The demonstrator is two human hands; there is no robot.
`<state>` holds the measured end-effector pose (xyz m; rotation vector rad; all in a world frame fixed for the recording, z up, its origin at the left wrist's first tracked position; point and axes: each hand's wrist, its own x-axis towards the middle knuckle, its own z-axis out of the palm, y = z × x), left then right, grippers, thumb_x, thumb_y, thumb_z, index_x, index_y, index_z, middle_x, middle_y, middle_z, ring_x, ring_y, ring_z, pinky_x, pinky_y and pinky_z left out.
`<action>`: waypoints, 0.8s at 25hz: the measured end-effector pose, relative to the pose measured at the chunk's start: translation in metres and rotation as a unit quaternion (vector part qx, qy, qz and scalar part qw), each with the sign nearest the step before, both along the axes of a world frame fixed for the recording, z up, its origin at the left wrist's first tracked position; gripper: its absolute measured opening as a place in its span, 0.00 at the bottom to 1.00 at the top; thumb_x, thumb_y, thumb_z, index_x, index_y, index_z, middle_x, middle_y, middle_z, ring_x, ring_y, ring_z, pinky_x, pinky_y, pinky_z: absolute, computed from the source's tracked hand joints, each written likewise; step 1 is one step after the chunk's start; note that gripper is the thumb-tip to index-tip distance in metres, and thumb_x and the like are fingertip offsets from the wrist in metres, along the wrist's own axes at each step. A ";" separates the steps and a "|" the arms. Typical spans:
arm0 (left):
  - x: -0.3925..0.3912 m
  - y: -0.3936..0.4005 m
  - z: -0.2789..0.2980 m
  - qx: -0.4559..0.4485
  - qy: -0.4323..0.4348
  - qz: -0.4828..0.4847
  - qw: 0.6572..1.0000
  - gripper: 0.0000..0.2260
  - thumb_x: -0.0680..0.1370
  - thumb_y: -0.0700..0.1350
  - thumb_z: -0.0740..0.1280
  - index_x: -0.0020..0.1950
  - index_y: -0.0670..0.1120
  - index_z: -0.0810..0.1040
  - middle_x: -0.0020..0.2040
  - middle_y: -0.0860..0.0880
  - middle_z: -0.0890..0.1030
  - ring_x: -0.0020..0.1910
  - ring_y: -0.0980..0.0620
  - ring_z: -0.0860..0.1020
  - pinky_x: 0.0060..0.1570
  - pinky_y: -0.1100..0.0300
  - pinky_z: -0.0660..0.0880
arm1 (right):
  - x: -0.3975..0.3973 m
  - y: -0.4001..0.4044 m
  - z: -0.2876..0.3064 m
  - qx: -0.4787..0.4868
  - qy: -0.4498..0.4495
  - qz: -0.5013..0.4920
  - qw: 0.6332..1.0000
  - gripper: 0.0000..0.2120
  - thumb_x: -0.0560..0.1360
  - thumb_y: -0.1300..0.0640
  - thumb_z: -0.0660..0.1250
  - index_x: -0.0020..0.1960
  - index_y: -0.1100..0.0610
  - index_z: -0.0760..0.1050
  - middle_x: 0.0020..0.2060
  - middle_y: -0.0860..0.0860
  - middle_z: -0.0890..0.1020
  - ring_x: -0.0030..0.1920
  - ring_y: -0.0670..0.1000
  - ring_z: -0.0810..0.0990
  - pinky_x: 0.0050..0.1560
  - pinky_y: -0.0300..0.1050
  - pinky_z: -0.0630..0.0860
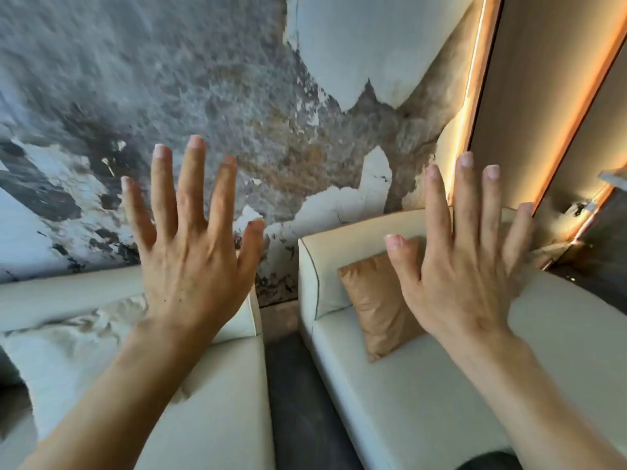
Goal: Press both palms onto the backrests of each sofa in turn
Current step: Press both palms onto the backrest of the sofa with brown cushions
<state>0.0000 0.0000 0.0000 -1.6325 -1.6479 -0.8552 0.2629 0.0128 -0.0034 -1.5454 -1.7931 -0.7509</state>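
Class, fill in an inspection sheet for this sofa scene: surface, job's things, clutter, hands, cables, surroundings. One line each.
Surface: dark floor showing in the gap between the sofas.
Job's things: left sofa and right sofa, both cream; the right backrest is bare.
Clutter: tan cushion leaning in the right sofa's corner.
Hands: left hand and right hand raised, fingers spread, holding nothing; contact with any backrest cannot be told.
Cables: nothing seen.
Surroundings: mottled grey wall; lit orange strip at right.
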 end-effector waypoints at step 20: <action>0.133 0.124 -0.166 -0.175 -0.075 0.083 0.978 0.28 0.79 0.54 0.60 0.77 0.45 0.63 0.79 0.41 0.60 0.79 0.39 0.54 0.75 0.38 0.49 | 0.095 0.150 -0.157 -0.195 -0.049 0.071 0.977 0.34 0.79 0.39 0.54 0.79 0.55 0.53 0.79 0.57 0.55 0.78 0.60 0.52 0.73 0.70 0.50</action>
